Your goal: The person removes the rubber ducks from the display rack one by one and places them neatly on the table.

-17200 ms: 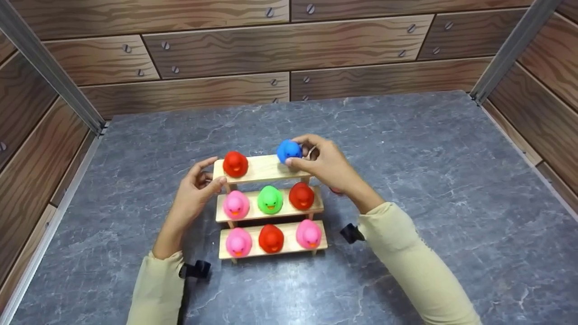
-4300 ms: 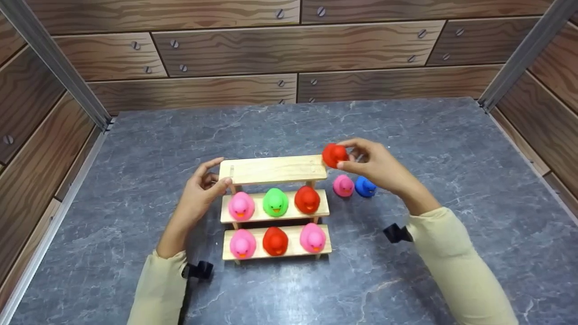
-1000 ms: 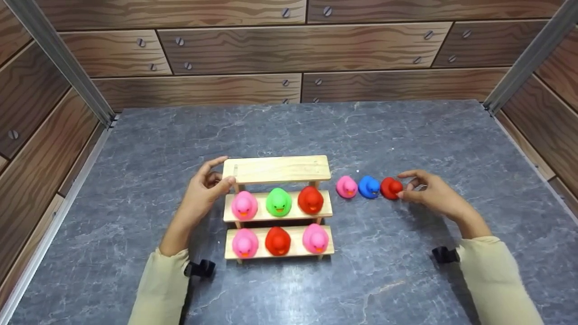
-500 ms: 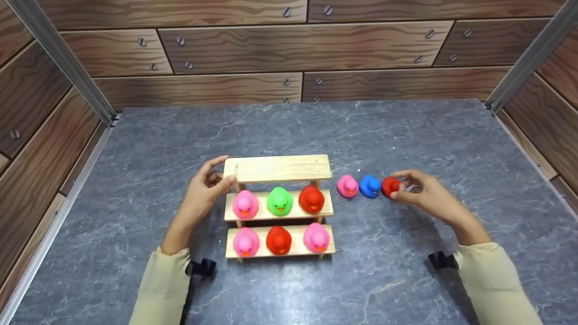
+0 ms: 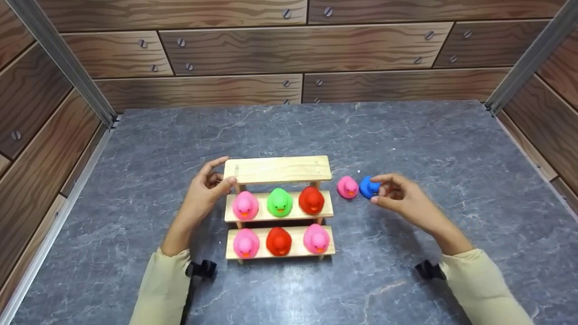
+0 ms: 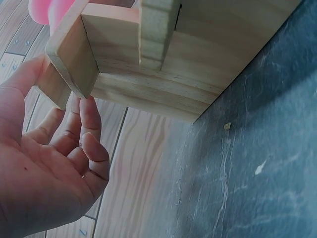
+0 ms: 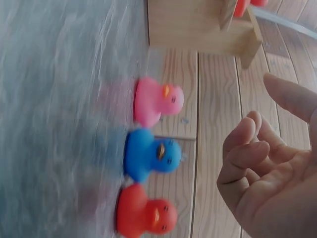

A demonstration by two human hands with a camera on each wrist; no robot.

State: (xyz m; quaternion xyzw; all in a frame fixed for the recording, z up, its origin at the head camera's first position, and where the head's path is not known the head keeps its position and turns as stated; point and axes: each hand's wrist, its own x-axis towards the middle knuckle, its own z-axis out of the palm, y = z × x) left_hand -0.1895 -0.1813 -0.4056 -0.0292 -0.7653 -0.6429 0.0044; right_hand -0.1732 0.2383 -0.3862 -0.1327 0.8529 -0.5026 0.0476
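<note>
My left hand [image 5: 202, 195] grips the left end of the top tier of a wooden three-tier stand [image 5: 280, 169], thumb at the front edge and fingers behind. Rubber ducks stand on the two lower tiers: pink, green [image 5: 279, 203] and red on the middle one; pink, red [image 5: 278, 242] and pink on the bottom one. To the right of the stand, a pink duck [image 5: 347, 187], a blue duck [image 5: 367, 188] and a red duck [image 7: 146, 213] form a row on the tabletop. Over the row's right end hovers my right hand [image 5: 408, 201], fingers loosely bent, holding nothing; it hides the red duck in the head view.
A grey marbled tabletop [image 5: 289, 131] carries everything. Wood-patterned panels [image 5: 235, 49] enclose it at the back and sides, with metal posts [image 5: 519, 58] at the corners. Each wrist bears a small black camera mount [image 5: 202, 269].
The blue and red ducks have gone from the top tier to the table row beside the pink one. My right hand has let go of the red duck and shifted left; the left keeps its grip.
</note>
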